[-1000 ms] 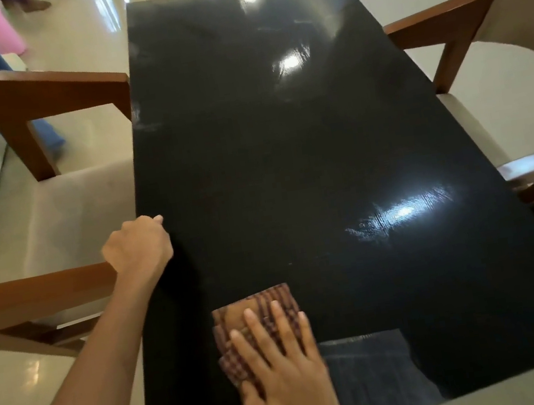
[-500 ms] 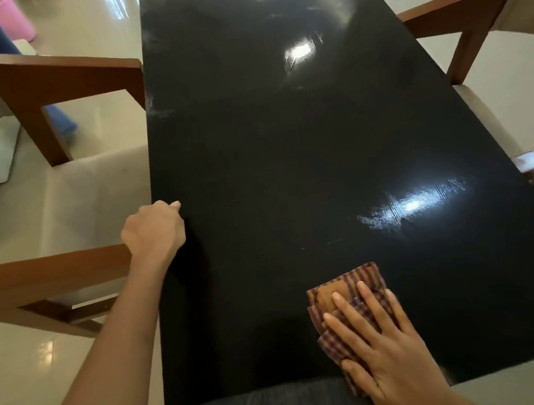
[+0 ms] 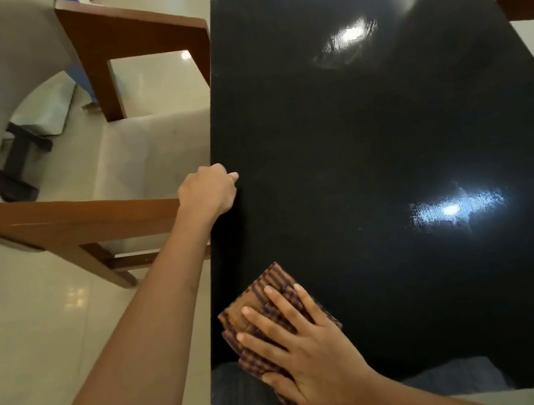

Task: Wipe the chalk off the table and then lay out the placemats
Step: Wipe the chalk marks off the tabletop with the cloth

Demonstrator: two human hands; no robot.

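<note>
Wiping step: right hand [image 3: 310, 352] flat, fingers straight, pressing folded brown checked cloth [image 3: 263, 310] at glossy black table's [image 3: 373, 158] near-left corner; left hand [image 3: 207, 193] curled over that table's left edge. Next: placemats, none visible.

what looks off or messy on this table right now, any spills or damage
Nothing stands out. The black table shows only glare and faint smudges, with no spill or damage visible. The right hand presses the folded checked cloth flat near the table's near left corner; the left hand rests at its left edge.
</note>
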